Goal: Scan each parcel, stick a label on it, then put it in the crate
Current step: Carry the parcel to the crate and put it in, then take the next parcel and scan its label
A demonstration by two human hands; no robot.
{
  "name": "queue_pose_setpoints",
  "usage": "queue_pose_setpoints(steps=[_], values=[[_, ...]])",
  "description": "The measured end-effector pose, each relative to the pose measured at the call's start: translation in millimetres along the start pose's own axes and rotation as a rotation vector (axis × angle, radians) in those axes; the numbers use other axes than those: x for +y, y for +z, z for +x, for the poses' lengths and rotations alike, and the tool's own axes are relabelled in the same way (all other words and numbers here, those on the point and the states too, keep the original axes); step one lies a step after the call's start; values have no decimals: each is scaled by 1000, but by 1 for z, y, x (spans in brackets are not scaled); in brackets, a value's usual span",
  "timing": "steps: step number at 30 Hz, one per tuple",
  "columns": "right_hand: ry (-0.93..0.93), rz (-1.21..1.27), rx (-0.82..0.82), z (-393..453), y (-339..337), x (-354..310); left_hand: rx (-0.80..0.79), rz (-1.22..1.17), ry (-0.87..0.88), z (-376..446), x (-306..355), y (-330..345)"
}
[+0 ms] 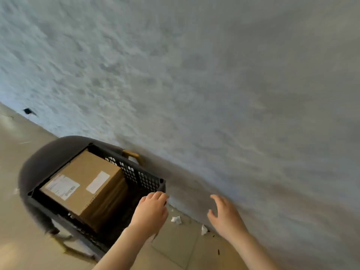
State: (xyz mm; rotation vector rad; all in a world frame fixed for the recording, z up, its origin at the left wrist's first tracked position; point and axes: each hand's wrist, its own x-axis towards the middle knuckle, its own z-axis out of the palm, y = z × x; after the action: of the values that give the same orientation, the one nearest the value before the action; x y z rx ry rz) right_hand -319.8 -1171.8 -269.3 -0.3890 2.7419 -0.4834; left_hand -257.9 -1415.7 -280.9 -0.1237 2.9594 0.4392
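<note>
Print on larger label (62, 186) on parcel (85, 184) too blurred to read. Parcel's lower part hidden inside crate (144, 177). Crate's near corner hidden behind left hand (151, 213) and forearm; its fingertips blurred, contact with crate rim unclear. Chair (48, 158) under crate smeared by motion blur, legs indistinct. Both forearms cut off by bottom edge. Scraps on floor (176, 219) too small to identify.

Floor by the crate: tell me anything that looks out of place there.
Two crumpled white paper scraps lie on the floor near the wall, right of the crate. They look like litter. The box sits squarely inside the crate.
</note>
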Motion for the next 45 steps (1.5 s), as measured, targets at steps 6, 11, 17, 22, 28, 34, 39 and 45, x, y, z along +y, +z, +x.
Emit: queue_pose_setpoints(steps=[6,11,17,22,28,34,39,45], values=[[270,122,137,-134,-29,118,-97,86,386,-6,160,23],[507,187,297,-283,-41,216,-110,66,697,-54,318,55],[700,248,444,-464,-65,300,-110,-25,997,-160,495,95],[885,285,549,-594,-80,355,-127,-85,1283,-247,633,120],[1105,263,737,-716,-89,431,-178,-95,1528,-320,780,150],[1272,288,812,-809,-101,517,-212,-120,1660,-361,911,193],[1370,298,856,-867,-120,589,-268,-108,1716,-380,1017,222],[1433,253,852,-934,-148,683,-251,-78,1774,-413,1133,245]])
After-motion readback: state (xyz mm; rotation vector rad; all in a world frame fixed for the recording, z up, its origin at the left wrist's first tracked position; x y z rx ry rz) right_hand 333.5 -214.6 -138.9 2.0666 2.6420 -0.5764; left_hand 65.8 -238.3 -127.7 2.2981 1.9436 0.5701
